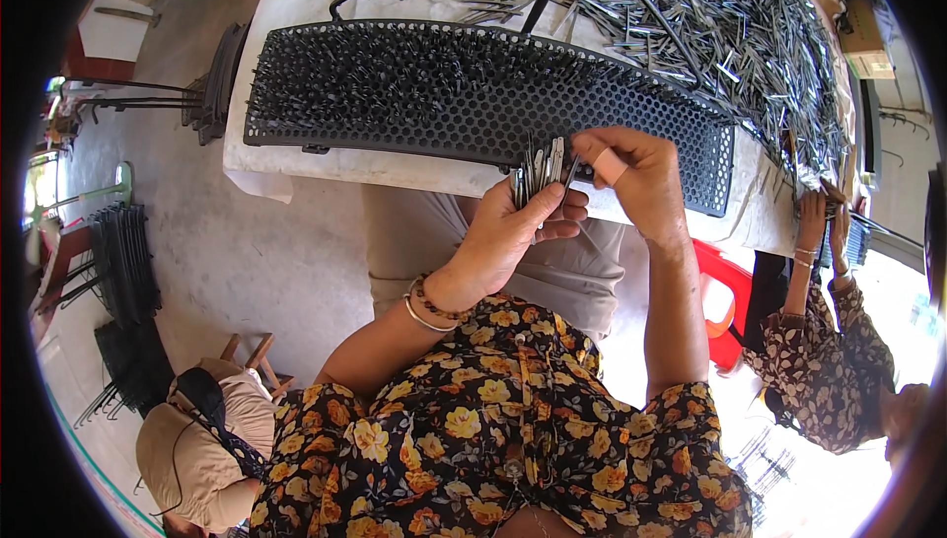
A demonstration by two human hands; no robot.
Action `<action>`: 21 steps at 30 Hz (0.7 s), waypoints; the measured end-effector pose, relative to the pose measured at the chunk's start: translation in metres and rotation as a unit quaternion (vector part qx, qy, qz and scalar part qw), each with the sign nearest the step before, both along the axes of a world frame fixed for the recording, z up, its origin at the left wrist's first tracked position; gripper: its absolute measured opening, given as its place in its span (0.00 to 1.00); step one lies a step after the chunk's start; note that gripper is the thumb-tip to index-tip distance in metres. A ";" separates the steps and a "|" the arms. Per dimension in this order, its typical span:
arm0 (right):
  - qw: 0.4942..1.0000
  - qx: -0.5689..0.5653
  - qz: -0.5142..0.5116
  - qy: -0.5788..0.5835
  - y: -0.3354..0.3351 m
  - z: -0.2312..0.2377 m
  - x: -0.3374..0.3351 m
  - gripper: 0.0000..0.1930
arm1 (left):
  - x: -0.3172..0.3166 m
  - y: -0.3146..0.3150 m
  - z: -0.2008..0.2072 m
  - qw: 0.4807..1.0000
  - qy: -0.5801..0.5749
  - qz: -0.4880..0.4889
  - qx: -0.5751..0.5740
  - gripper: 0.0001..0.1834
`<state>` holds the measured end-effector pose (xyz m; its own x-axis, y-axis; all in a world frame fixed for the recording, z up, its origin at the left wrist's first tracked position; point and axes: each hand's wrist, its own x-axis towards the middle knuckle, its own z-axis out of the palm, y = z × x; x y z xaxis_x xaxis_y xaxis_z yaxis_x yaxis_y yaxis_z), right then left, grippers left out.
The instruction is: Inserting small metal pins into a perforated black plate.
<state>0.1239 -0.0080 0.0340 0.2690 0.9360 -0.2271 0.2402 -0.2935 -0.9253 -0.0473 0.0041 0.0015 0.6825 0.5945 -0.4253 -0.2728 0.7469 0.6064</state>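
My left hand (513, 227) is closed around a bundle of slim metal pieces (541, 165), silvery and dark, whose ends stick up past the thumb. Close beside it, my right hand (639, 183) pinches one slim dark piece at the bundle's right side; a pale bandage (610, 166) wraps one of its fingers. Just beyond both hands lies a long black perforated rack (631, 124) with rows of round holes. Many slim dark pieces (365, 70) stand upright in its left and far holes. The near right holes show no pieces.
A big heap of loose slim pieces (720, 20) covers the far right of the white-covered table (395, 165). At right, another person's hands (821, 222) work at the heap's edge. A red stool (723, 306) stands below. Black racks (123, 262) hang at left, near another person (202, 439).
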 end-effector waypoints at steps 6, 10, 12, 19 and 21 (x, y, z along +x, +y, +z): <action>0.969 0.179 -0.146 -0.084 0.027 0.009 -0.009 0.07 | 0.001 -0.001 0.001 0.999 0.021 -0.024 -0.039 0.13; 0.949 0.256 -0.131 -0.125 0.049 -0.013 -0.005 0.06 | -0.002 0.000 -0.003 0.998 0.028 -0.030 -0.051 0.12; 0.943 0.263 -0.118 -0.166 0.053 -0.018 -0.005 0.06 | -0.003 0.001 -0.004 0.997 0.032 -0.040 -0.050 0.12; 0.887 0.324 -0.025 -0.327 0.050 -0.022 -0.006 0.07 | -0.004 0.001 -0.003 0.998 0.006 -0.022 -0.065 0.11; 0.897 0.280 -0.019 -0.341 0.048 -0.012 -0.008 0.07 | -0.004 0.002 -0.003 0.998 0.015 -0.037 -0.046 0.11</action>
<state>0.1159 0.0396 0.0215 0.1999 0.8391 0.5060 0.8064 0.1524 -0.5714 -0.0514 0.0057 -0.0019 0.7093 0.4999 -0.4970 -0.1964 0.8173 0.5417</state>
